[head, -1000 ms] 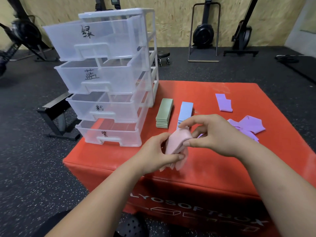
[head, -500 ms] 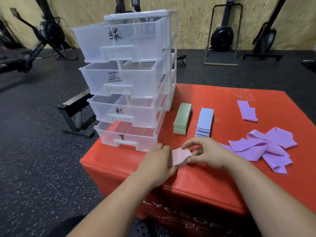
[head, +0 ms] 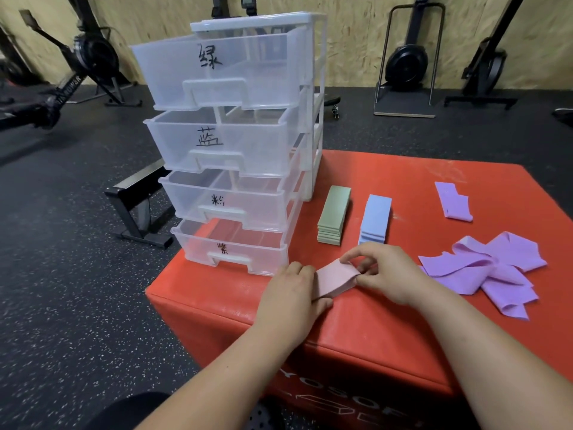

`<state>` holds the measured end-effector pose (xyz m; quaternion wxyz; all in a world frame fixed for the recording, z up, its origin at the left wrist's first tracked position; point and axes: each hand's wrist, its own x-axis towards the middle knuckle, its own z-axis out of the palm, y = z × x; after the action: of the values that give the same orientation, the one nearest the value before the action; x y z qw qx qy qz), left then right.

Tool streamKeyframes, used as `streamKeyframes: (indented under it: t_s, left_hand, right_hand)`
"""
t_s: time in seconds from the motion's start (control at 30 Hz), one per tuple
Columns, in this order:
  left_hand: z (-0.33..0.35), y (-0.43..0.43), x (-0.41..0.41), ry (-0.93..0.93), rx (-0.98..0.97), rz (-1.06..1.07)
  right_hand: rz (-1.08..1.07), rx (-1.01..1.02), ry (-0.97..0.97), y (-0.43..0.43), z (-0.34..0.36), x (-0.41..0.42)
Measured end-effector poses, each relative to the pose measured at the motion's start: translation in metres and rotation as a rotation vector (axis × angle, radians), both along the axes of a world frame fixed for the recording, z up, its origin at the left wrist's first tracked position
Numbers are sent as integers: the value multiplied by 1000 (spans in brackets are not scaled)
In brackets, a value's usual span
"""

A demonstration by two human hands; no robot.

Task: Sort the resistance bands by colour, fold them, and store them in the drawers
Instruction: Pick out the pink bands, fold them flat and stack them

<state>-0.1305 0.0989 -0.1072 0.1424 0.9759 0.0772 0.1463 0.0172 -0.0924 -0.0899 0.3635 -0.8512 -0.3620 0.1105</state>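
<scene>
A pink band [head: 336, 279] lies folded on the red box [head: 387, 321] near its front edge. My left hand [head: 290, 294] holds its left end and my right hand [head: 383, 273] pinches its right end. Behind them stand a neat stack of green bands [head: 334, 215] and a stack of blue bands [head: 375, 219]. A loose heap of purple bands [head: 493, 270] lies to the right, and one folded purple band [head: 453, 201] lies farther back. The clear drawer unit [head: 235, 144] stands at the box's left, all its drawers pulled out, each with a handwritten label.
The red box drops off just in front of my hands and to the left of the drawers. A black metal bench frame [head: 136, 200] stands on the dark gym floor beside it. Exercise machines [head: 406, 57] line the wooden back wall.
The pink band has gone from a raised bundle between my hands down onto the box, folded flatter. The camera view has shifted left, so the box and drawers sit farther right.
</scene>
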Motion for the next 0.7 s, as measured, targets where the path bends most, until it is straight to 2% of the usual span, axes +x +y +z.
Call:
streamKeyframes:
  t_s: [0.27, 0.7]
  left_hand:
    - [1, -1, -8, -20, 45, 26]
    - [15, -16, -16, -4, 70, 48]
  right_hand:
    - [73, -30, -71, -4, -2, -12]
    - [1, -124, -155, -38, 0, -49]
